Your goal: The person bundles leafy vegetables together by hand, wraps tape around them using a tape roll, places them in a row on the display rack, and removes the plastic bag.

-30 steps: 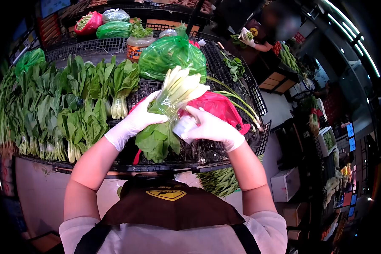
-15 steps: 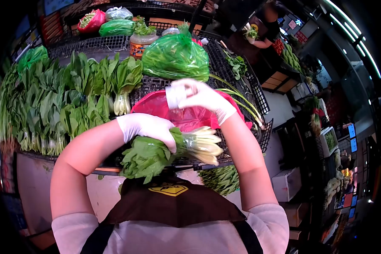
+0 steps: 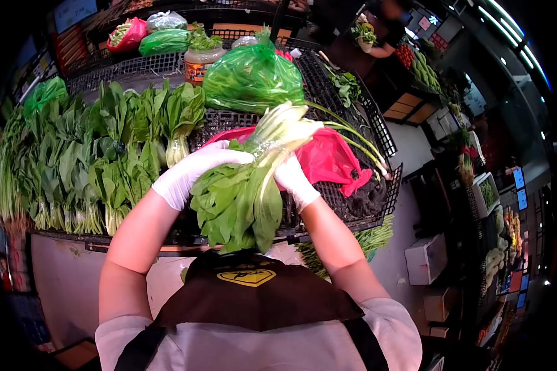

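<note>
A bunch of leafy greens [image 3: 238,198], pale stalks up and leaves hanging toward me, is held over the crate tray. White-gloved, my left hand [image 3: 201,166] wraps the bunch from the left, just under its stalks. A clear shiny band [image 3: 263,145] shows around the stalk bases. My right hand [image 3: 294,179], also gloved, is against the bunch's right side; its fingers are hidden behind the stalks and leaves. Beneath the bunch lies a crumpled pink plastic bag [image 3: 334,161].
Rows of bundled greens [image 3: 74,161] stand at the left. A green bag of vegetables [image 3: 254,77] sits beyond my hands, beside a jar [image 3: 201,62]. Long green stalks [image 3: 359,145] lie at the right by the tray rim [image 3: 393,191]. Another person [image 3: 387,31] is at the far right.
The bunch has swung from sideways to stalks-up and moved away from me. My right hand, holding a white roll before, has come down to the bunch; the roll no longer shows.
</note>
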### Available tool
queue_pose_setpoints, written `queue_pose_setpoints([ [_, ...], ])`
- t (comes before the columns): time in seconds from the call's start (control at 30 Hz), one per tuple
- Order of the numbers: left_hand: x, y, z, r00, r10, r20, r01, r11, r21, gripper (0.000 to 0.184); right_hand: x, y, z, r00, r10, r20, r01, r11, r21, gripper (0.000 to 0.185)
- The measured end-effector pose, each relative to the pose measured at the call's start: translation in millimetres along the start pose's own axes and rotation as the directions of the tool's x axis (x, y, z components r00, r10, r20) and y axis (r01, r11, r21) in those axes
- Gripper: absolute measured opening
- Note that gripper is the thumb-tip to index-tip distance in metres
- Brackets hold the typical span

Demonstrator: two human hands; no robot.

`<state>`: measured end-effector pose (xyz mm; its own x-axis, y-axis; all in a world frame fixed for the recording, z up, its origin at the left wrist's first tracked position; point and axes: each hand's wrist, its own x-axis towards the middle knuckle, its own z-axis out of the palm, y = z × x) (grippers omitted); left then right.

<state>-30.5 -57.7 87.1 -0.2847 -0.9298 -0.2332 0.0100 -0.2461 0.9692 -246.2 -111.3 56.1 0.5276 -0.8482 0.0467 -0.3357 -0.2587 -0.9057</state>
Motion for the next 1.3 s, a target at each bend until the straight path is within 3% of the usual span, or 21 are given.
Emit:
queue_pose_setpoints([
  [0.07, 2, 4, 2, 0.956, 0.160, -0.248, -0.136, 0.984, 0.112, 0.062, -2, -2, 1, 0.993, -0.085, -0.082, 0.088, 0.995, 0.042, 0.035],
  [0.17, -11, 28, 3, 0.942, 0.334, 0.044, -0.335, 0.916, 0.223, 0.071, -5, -18, -7, 0.995, -0.087, -0.049, 0.091, 0.993, 0.072, 0.032],
  [0.23, -16, 38, 3, 0.966, 0.214, 0.142, -0.251, 0.904, 0.345, 0.074, -6, -20, -21, 0.999, 0.005, -0.035, -0.006, 0.999, -0.039, 0.032],
  [0.27, -15, 45, 2, 0.969, 0.171, 0.178, -0.229, 0.891, 0.393, 0.075, -12, -46, -32, 0.977, 0.213, -0.006, -0.213, 0.971, -0.114, 0.034],
  [0.3, -17, 53, 3, 0.969, 0.127, 0.210, -0.210, 0.873, 0.441, 0.076, -16, -51, -33, 0.994, 0.103, -0.043, -0.099, 0.991, 0.090, 0.040],
  [0.33, -24, 69, 13, 0.970, 0.058, 0.234, -0.156, 0.890, 0.428, 0.079, -16, -56, -35, 0.993, 0.092, -0.080, -0.096, 0.994, -0.053, 0.041],
  [0.4, -2, 47, 15, 0.939, 0.216, 0.269, -0.249, 0.964, 0.094, 0.078, -27, -91, -36, 0.989, -0.060, -0.136, -0.006, 0.898, -0.440, 0.050],
  [0.5, 6, 29, 26, 0.951, 0.290, 0.112, -0.258, 0.938, -0.232, 0.074, -22, -81, -30, 0.997, -0.075, -0.014, 0.069, 0.963, -0.260, 0.073],
  [0.6, 5, 7, 14, 0.972, 0.233, 0.033, -0.214, 0.934, -0.287, 0.077, -27, -89, -57, 0.952, 0.036, 0.304, 0.020, 0.984, -0.179, 0.088],
  [0.67, -5, 4, 3, 0.969, 0.202, 0.144, -0.143, 0.929, -0.341, 0.084, -31, -82, -67, 0.930, 0.015, 0.367, 0.009, 0.998, -0.066, 0.073],
  [0.8, -13, 3, 7, 0.938, 0.232, 0.256, -0.147, 0.939, -0.312, 0.096, -22, -68, -51, 0.987, -0.107, 0.117, 0.134, 0.960, -0.248, 0.059],
  [0.83, -9, 5, 10, 0.916, 0.258, 0.307, -0.164, 0.939, -0.302, 0.096, -25, -72, -41, 0.955, -0.297, 0.027, 0.261, 0.792, -0.552, 0.058],
  [0.9, 2, -9, -8, 0.915, 0.215, 0.342, -0.144, 0.964, -0.222, 0.096, -24, -62, -27, 0.847, -0.528, -0.059, 0.307, 0.576, -0.758, 0.057],
  [0.97, 3, -6, -12, 0.909, 0.136, 0.393, -0.098, 0.988, -0.116, 0.095, -21, -51, -11, 0.861, -0.503, -0.078, 0.237, 0.532, -0.813, 0.058],
  [1.03, -2, -5, -11, 0.912, 0.079, 0.403, -0.096, 0.995, 0.022, 0.087, -20, -45, 4, 0.874, -0.485, 0.027, 0.213, 0.333, -0.918, 0.058],
  [1.1, 2, -19, -21, 0.921, 0.083, 0.381, -0.102, 0.994, 0.029, 0.089, -18, -37, 13, 0.880, -0.475, -0.001, 0.177, 0.329, -0.928, 0.059],
  [1.17, -7, -5, -3, 0.914, 0.185, 0.360, -0.188, 0.982, -0.026, 0.093, -6, -30, 9, 0.868, -0.477, -0.137, 0.130, 0.486, -0.864, 0.050],
  [1.2, -12, -1, 8, 0.913, 0.229, 0.338, -0.225, 0.973, -0.051, 0.095, 10, -11, 8, 0.870, -0.425, -0.251, 0.174, 0.740, -0.650, 0.047],
  [1.23, -15, -5, 16, 0.889, 0.302, 0.344, -0.289, 0.953, -0.088, 0.091, 21, -5, 3, 0.880, -0.381, -0.284, 0.107, 0.742, -0.662, 0.045],
  [1.27, -19, 4, 18, 0.791, 0.448, 0.417, -0.548, 0.822, 0.158, 0.089, 32, 2, -2, 0.887, -0.336, -0.317, 0.040, 0.740, -0.672, 0.044],
  [1.3, -22, 12, 17, 0.751, 0.390, 0.533, -0.431, 0.901, -0.052, 0.088, 30, -2, -17, 0.901, -0.325, -0.286, -0.119, 0.450, -0.885, 0.043],
])
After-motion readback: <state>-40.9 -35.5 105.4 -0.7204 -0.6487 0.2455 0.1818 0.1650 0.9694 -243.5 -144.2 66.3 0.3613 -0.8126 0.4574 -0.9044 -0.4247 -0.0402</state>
